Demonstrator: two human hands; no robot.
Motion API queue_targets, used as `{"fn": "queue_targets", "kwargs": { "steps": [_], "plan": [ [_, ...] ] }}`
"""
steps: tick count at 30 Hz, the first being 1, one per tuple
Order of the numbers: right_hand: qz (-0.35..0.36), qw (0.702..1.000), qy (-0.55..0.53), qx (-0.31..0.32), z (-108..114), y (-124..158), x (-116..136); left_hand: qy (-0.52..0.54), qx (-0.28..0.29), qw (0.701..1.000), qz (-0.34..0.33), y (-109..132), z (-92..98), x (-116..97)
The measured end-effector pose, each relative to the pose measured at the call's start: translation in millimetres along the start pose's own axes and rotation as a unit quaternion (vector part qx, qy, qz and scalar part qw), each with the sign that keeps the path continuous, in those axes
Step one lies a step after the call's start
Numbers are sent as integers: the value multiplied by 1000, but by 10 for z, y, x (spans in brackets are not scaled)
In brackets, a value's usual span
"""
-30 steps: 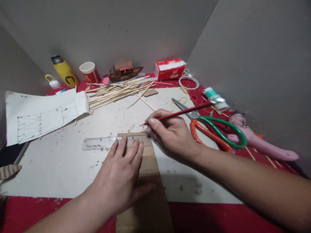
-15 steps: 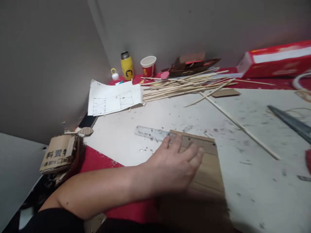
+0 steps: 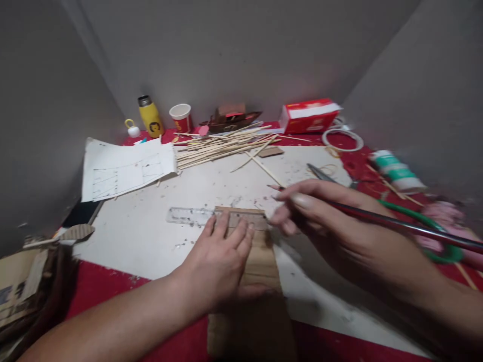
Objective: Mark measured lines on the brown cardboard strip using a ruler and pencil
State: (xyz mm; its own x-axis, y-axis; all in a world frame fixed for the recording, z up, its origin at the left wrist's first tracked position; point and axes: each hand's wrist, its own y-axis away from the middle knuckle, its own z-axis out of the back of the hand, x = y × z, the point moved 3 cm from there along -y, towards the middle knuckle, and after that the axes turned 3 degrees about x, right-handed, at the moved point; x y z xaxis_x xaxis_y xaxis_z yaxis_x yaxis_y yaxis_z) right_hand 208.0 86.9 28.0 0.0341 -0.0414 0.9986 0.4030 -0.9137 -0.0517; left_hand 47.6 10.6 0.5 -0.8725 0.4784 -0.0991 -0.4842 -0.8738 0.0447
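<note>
My left hand (image 3: 222, 256) lies flat with its fingers spread, pressing a clear plastic ruler (image 3: 188, 216) onto a brown cardboard strip (image 3: 260, 266) on the white work board (image 3: 151, 231). My right hand (image 3: 332, 221) is closed on a red pencil (image 3: 407, 226); its tip points left, just above the right end of the ruler and the strip's top edge. The hand is blurred by motion.
Bamboo sticks (image 3: 222, 146) lie in a pile beyond the board, beside a sketched paper sheet (image 3: 124, 168). A yellow bottle (image 3: 150, 116), red cup (image 3: 181, 117), model boat (image 3: 230, 118) and red box (image 3: 309, 114) line the wall. Green-handled scissors (image 3: 415, 221) and a glue tube (image 3: 394, 171) sit right. Cardboard scraps (image 3: 22, 281) lie left.
The camera swung left and back again. My right hand left the view with the pencil and has come back near the ruler's right end. My left hand stayed on the ruler.
</note>
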Motion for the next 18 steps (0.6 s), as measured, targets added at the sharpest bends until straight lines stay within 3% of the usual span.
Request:
{"fn": "queue_targets", "kwargs": {
  "steps": [6,18],
  "plan": [
    [-56,987,-123,-87,60,-329,-246,10,18,1000,4,-19,19,9],
    [-74,982,-129,-119,84,-414,-399,-40,-17,999,-4,14,50,7]
  ]
}}
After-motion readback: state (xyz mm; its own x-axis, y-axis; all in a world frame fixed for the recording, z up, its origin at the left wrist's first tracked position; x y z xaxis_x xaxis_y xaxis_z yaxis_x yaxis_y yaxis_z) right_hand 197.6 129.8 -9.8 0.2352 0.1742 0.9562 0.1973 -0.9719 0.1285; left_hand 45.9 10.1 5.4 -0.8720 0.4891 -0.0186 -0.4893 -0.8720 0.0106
